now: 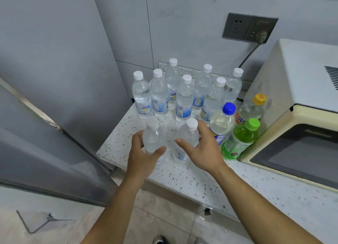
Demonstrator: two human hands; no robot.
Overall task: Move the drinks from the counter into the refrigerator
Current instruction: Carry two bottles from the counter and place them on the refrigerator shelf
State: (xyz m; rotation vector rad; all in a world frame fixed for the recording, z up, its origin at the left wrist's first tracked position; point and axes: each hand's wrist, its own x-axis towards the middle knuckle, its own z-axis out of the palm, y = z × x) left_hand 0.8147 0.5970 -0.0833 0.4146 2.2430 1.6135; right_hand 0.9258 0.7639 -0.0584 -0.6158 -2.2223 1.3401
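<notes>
At the counter (pixel 182 176) edge, the left hand (pixel 144 154) grips the left bottle (pixel 153 139), the right hand (pixel 204 148) the right bottle (pixel 188 135), seemingly to carry two per trip.

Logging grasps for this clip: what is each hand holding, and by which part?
The left hand grips the front-left water bottle around its upper body. The right hand wraps the front-right water bottle just below its cap.

A dark socket (pixel 249 26) sits on the grey tiled wall (pixel 182 24).
</notes>
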